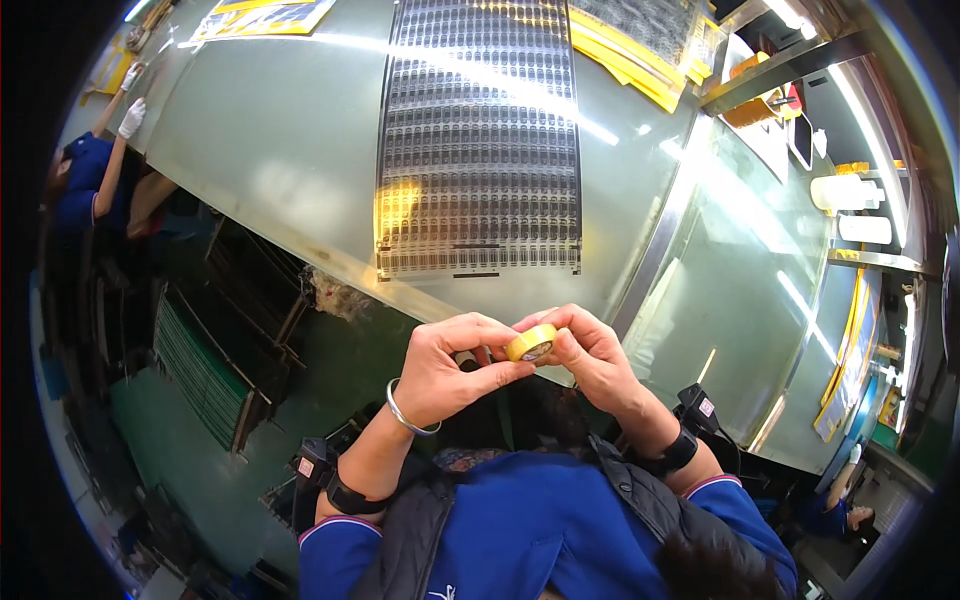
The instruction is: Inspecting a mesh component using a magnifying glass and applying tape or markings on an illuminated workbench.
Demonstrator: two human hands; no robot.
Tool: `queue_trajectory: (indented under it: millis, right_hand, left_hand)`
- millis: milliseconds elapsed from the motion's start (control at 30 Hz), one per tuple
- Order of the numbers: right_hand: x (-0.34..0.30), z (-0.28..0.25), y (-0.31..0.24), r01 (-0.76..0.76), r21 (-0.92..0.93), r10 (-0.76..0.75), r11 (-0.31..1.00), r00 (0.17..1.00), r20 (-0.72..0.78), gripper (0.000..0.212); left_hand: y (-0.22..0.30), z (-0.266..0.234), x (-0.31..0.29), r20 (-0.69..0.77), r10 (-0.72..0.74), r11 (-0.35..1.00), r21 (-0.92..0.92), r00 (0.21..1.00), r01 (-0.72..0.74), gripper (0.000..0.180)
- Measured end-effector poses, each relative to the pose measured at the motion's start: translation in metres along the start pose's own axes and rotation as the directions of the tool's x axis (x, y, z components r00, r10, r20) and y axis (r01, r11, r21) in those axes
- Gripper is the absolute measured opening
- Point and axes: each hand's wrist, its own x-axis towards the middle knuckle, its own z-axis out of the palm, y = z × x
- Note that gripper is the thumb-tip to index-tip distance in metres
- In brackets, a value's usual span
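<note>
Between my two hands is a small roll of yellow tape (531, 343), held just off the near edge of the glass-topped table (290, 180). My left hand (452, 368) pinches the roll's left side with thumb and fingers. On the other side, my right hand (592, 357) grips it with the thumb in front and fingers curled behind. Beyond the hands lies a large dark film sheet (480, 140), printed with rows of small repeated patterns, flat on the table. Light glares across it. The fingertips behind the roll are partly hidden.
Yellow-edged sheets (640, 70) lie at the table's far right, another yellow-edged sheet (262, 18) at far left. A metal strip (655, 240) divides the table from a second glass surface (730, 290). White containers (850, 193) stand at right. A gloved co-worker (100, 180) is at left. Racks (200, 370) stand below.
</note>
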Motion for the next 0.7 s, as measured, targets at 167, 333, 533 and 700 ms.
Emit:
queue_trajectory:
  millis: [167, 333, 533, 700]
  right_hand:
    - [-0.001, 0.015, -0.002, 0.009, 0.119, -0.008, 0.993, 1.000, -0.010, 0.028]
    - [0.001, 0.024, 0.003, 0.019, 0.173, -0.025, 0.985, 0.999, 0.036, 0.026]
    - [0.006, 0.029, -0.001, 0.054, 0.140, -0.071, 0.989, 0.990, 0.121, 0.020]
    - [0.005, 0.026, -0.008, -0.066, 0.094, 0.058, 0.993, 0.994, 0.088, 0.017]
  left_hand:
    - [0.005, -0.001, -0.012, -0.065, -0.082, 0.943, -0.329, 0.994, 0.056, 0.021]
    - [0.005, -0.010, -0.022, -0.064, -0.135, 0.885, -0.456, 0.989, 0.091, 0.015]
    - [0.002, -0.014, -0.026, -0.065, -0.212, 0.829, -0.541, 0.975, 0.144, 0.010]
    - [-0.002, -0.008, -0.024, -0.181, -0.055, 0.941, -0.339, 0.982, -0.010, 0.008]
